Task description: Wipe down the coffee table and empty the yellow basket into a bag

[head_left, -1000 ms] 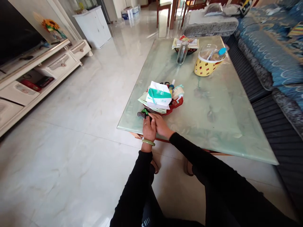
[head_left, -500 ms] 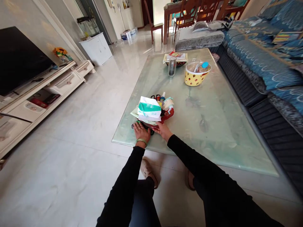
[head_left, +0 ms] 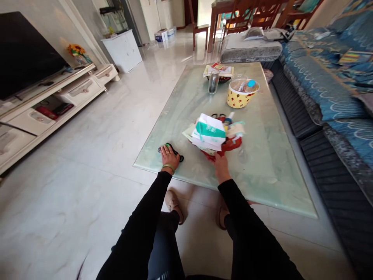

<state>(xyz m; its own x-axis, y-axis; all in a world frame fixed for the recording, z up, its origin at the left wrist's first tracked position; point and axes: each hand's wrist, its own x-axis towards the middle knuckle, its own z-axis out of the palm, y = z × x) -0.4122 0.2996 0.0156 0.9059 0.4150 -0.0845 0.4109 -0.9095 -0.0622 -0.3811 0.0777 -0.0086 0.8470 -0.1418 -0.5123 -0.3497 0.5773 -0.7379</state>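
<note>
My left hand (head_left: 169,156) lies flat, fingers stretched out, over a dark object with black loops (head_left: 181,158) and a bit of green near the table's front left corner. Most of that object is hidden, so its kind cannot be made out. My right hand (head_left: 222,167) has its fingers closed on the near edge of a red tray or dish (head_left: 233,144). On this red holder rests a white and green box (head_left: 209,131) with papers beneath it. Behind the box, black scissor-like handles (head_left: 218,116) and a small pale packet (head_left: 236,129) stick out, blurred.
The coffee table (head_left: 268,163) has a glass-like pale green top. Toward its far end stand a yellow basket (head_left: 237,99) with bottles, a clear glass (head_left: 213,82) and a dark bowl with papers (head_left: 218,72). A sofa (head_left: 314,77) borders the right side.
My right hand has slid the red holder and its load to the right, away from my left hand. The dark object stays under my left hand, now apart from the holder.
</note>
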